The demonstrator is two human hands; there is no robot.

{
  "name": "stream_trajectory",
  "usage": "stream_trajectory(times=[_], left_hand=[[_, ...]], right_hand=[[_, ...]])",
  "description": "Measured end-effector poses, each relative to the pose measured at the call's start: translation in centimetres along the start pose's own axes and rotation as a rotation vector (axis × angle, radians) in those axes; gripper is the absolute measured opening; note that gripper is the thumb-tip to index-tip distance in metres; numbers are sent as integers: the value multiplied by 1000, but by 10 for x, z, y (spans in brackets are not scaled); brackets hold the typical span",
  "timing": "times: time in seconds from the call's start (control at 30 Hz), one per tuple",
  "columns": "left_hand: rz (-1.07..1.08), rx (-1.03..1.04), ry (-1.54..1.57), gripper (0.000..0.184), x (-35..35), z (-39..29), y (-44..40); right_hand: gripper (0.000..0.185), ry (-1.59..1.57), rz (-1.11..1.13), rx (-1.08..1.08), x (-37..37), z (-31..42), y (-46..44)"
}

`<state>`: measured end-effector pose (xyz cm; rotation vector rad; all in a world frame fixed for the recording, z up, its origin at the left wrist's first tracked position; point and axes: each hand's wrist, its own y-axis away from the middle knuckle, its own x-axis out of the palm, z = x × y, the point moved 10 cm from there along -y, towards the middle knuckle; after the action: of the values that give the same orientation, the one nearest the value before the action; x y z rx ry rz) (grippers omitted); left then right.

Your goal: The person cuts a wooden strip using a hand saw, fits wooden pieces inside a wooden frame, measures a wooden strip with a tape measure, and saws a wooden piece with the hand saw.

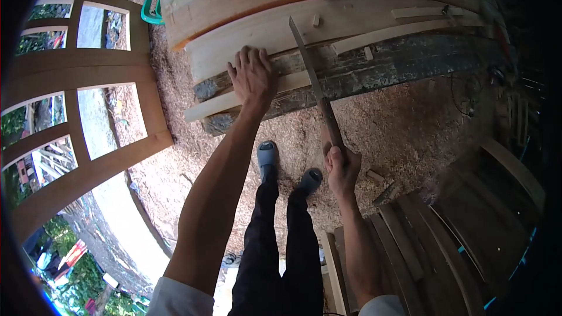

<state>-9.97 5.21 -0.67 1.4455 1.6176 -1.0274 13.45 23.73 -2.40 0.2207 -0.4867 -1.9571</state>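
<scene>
The right hand point(343, 167) is clamped on the saw point(318, 89), probably light, springy and best held by its handle, over the bench point(398, 61), where a wooden strip point(213, 106) is spanned by the spread left hand point(253, 77).

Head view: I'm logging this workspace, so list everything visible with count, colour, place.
Wide planks: several, pale to reddish, top.
Weathered timbers: at least 2, dark grey, beside planks.
Wooden strip: 1, pale, on the timbers.
Loose strips: at least 2, pale, upper right.
Handsaw: 1, grey blade, brown handle, centre.
Offcuts: several, pale, on the planks.
Wooden frames: at least 2, brown to tan, left and top.
Container: 1, green, top left.
Boards: several, dark brown, lower right.
Shavings: uncounted, tan, underfoot.
Outdoor clutter: uncountable, mixed colours, left edge.
Slippers: 2, grey-blue, below centre.
Trousers: 1 pair, dark, bottom.
Sleeves: 2, light grey, bottom.
Left hand: 1, bare, on the strip.
Right hand: 1, bare, gripping the handsaw.
</scene>
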Motion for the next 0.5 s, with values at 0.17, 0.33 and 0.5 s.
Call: stream_trajectory(times=[0.17,0.33,0.5], left_hand=[[-76,-41,-107,43,7,9,1],[-50,-42,-95,42,5,4,-1],[-53,-68,-112,37,4,7,0]], right_hand=[[46,136,42,-35,-2,7,15],[53,185,43,-23,-7,1,25],[52,241,24,-92,-10,1,34]])
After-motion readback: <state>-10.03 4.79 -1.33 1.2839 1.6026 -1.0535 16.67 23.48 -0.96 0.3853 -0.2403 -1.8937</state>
